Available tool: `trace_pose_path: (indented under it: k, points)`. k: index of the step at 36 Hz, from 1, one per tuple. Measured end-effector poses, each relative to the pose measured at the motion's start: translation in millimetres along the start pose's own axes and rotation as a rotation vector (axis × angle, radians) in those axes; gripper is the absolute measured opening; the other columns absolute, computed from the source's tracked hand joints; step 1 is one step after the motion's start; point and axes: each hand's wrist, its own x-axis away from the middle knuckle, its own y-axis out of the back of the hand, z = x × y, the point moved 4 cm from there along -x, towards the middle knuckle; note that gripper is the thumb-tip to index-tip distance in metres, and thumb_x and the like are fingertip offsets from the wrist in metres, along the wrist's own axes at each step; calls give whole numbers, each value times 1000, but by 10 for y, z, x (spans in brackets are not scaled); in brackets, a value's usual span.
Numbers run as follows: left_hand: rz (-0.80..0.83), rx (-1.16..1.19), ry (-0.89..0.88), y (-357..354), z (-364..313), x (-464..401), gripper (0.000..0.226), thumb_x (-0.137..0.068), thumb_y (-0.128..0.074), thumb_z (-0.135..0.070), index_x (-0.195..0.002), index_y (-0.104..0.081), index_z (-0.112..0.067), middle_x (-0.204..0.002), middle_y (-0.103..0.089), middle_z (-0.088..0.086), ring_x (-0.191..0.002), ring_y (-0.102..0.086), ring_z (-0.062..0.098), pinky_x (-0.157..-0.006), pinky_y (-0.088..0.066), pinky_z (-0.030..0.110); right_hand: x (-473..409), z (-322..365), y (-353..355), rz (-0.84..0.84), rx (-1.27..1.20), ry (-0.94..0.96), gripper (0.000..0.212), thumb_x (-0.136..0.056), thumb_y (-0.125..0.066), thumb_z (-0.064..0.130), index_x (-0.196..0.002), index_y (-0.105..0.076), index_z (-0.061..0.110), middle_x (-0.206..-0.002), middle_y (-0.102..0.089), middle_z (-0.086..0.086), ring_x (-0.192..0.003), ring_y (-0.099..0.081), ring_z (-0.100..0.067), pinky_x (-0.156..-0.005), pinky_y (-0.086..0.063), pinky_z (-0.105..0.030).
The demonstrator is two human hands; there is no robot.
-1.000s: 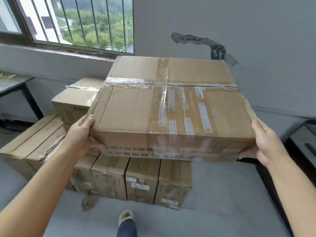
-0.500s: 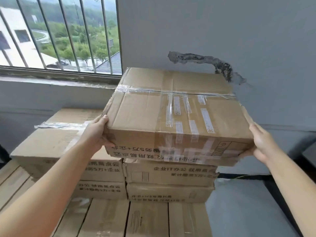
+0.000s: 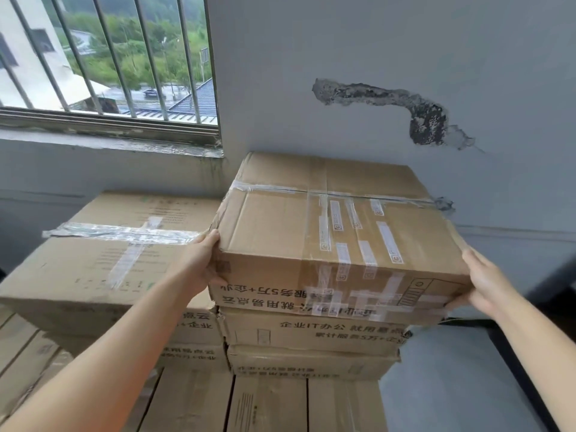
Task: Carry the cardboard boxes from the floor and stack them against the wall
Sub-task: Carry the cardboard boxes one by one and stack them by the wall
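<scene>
Cardboard box (image 3: pixel 339 244), taped across top and front, sits between the two hands at the top of the right-hand stack, its underside resting on or just touching the box below (image 3: pixel 311 333); contact along the far edge cannot be told. Far side lies close to the wall (image 3: pixel 374 57).

Left hand (image 3: pixel 199 266) grasps the near left corner: thumb on the top edge, fingers curled round the side face. Right hand (image 3: pixel 486 283) holds the near right corner, palm flat to the side, thumb hooked under the bottom edge. Grip at opposite near corners keeps the load level and lets it be slid back, judging by the posture.

Beyond the left hand: a lower neighbouring stack, its top box (image 3: pixel 103 254) bearing a tape cross, set beneath the barred window (image 3: pixel 109 57). Below both hands: a row of upright boxes (image 3: pixel 268 403) forming the base.

Judgement: placement step, nearly done. Near face overhangs the box beneath slightly toward the right hand; a push toward the wall would square it. Thumb under the right corner risks pinching if the box settles fully before withdrawal.
</scene>
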Motion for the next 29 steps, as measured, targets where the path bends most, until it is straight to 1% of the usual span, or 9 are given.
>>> trace_pose_path:
  k: [2,4,8,10,13,17,21,25,29]
  points:
    - [2,1,15,-56,42,-5,13,-102,-42,-28,-104,-53,-22,-94,-53,4,-89,-55,33,-35,-48,50,-106,46,43,-16,5,4,42,-104,-31,30,-144,-39,18,-134,-54,-12,-111,-53,-32,-90,-43,-62]
    - [-14,9,25,-107,65,-10,15,-102,-42,-28,-94,-54,-23,-102,-52,7,-93,-53,35,-46,-49,51,-168,71,57,-24,9,4,43,-104,-31,29,-145,-38,18,-139,-49,-12,-116,-51,-32,-98,-36,-63]
    - [-52,-10,34,-111,90,-46,27,-102,-41,-28,-125,-52,-18,-121,-52,16,-109,-52,40,-51,-45,51,-197,46,27,-30,33,-6,42,-105,-29,31,-143,-39,18,-138,-50,-12,-119,-50,-33,-100,-33,-67]
    - [-56,-10,27,-77,78,-51,32,-103,-41,-28,-132,-47,-19,-114,-55,8,-98,-55,33,-51,-49,54,-215,16,17,-41,33,-4,42,-105,-30,30,-144,-39,18,-140,-49,-13,-125,-48,-35,-103,-31,-66]
    - [-51,-22,27,-24,61,-104,33,-102,-42,-29,-134,-48,-21,-97,-53,-2,-84,-53,23,-44,-53,53,-252,-37,2,-50,25,-5,42,-105,-30,30,-143,-40,18,-138,-51,-11,-125,-48,-34,-106,-31,-64]
    - [-63,-47,31,0,77,-134,37,-101,-43,-32,-137,-46,-22,-104,-54,2,-86,-55,26,-40,-52,52,-317,-96,37,-74,40,-6,43,-104,-31,32,-144,-39,18,-142,-49,-10,-127,-47,-30,-110,-30,-58]
    - [-62,-52,30,6,120,-108,35,-101,-43,-32,-135,-47,-22,-121,-50,5,-107,-51,31,-40,-53,50,-244,-90,40,-23,40,-4,43,-105,-29,32,-143,-41,16,-134,-53,-10,-123,-50,-30,-108,-34,-55]
    - [-37,-51,44,16,139,-80,26,-101,-44,-32,-126,-49,-27,-125,-50,5,-117,-48,33,-42,-54,52,-248,-92,69,26,32,-8,43,-104,-31,34,-144,-40,19,-137,-53,-10,-123,-51,-32,-105,-34,-61]
    - [-56,-36,33,-25,83,-5,35,-102,-41,-32,-136,-46,-22,-109,-53,0,-96,-53,26,-42,-50,56,-281,-34,43,46,28,-3,43,-104,-30,35,-144,-40,20,-137,-53,-12,-123,-49,-35,-100,-36,-65]
